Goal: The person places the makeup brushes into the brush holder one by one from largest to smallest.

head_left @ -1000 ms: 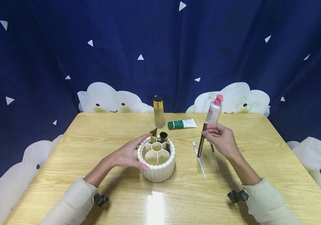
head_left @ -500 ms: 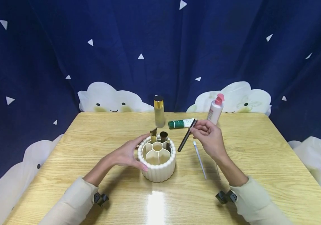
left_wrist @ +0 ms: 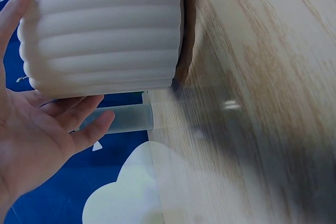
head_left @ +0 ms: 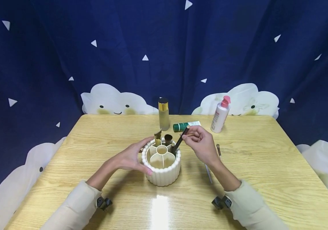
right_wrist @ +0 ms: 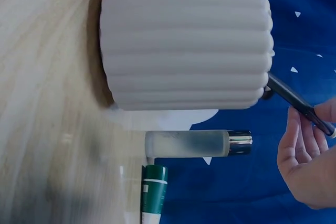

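My left hand (head_left: 133, 156) holds a cream ribbed makeup organizer (head_left: 163, 176) from its left side, thumb at the front and fingers behind the rim. My right hand (head_left: 201, 143) pinches a dark, slim makeup brush (head_left: 182, 138) with a pale tip at its upper end. The brush slants down, its lower end past the rim into a right-hand compartment. At the back of the organizer stand a gold-handled brush (head_left: 158, 137) and a dark-bristled brush (head_left: 168, 139). In the right wrist view, the organizer's wall hides the lower end of the held brush (right_wrist: 289, 94).
Behind the organizer stands a gold-capped bottle (head_left: 164, 116), with a green and white tube (head_left: 180, 127) lying beside it. A pink-pump white bottle (head_left: 220, 118) stands further right. Under the right arm lie a thin white stick (head_left: 208, 174) and a thin brush (head_left: 218, 150), both partly hidden.
My right hand has moved left with the dark brush, from above the loose sticks to the organizer, and the brush's lower end now dips inside it. My left hand stays in place.
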`<state>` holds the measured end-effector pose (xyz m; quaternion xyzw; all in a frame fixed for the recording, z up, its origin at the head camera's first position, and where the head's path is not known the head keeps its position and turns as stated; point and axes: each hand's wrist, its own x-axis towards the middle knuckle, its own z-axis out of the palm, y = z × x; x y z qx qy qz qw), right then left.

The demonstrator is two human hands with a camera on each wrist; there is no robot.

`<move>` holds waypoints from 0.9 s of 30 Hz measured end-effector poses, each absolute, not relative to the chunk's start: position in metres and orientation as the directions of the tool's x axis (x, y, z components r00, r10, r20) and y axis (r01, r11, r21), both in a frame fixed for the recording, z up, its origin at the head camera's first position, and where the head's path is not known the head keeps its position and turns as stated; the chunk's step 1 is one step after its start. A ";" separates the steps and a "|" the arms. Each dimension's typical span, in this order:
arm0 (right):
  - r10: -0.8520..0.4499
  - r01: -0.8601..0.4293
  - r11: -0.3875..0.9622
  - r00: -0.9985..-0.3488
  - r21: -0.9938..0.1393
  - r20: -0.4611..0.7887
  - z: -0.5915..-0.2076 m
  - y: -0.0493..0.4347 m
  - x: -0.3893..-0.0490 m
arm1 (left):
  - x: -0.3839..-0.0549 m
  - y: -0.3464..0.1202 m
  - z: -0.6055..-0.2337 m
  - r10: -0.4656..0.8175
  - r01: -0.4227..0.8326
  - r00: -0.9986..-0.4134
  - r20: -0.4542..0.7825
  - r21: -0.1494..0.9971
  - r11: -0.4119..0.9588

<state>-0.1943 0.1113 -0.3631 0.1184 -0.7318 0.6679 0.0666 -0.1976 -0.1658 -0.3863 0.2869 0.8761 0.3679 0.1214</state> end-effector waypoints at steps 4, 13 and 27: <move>-0.119 -0.269 0.098 -0.959 -0.958 0.257 -0.367 0.107 -0.193 | -0.197 -0.166 -0.386 0.589 0.409 -0.808 -0.006 0.714 0.568; -0.139 -0.229 0.186 -0.969 -0.956 0.205 -0.374 0.103 -0.192 | -0.196 -0.165 -0.383 0.592 0.403 -0.806 -0.006 0.726 0.557; -0.230 -0.451 0.398 -0.892 -0.799 0.389 -0.384 0.104 -0.189 | -0.194 -0.165 -0.382 0.595 0.399 -0.804 -0.002 0.740 0.542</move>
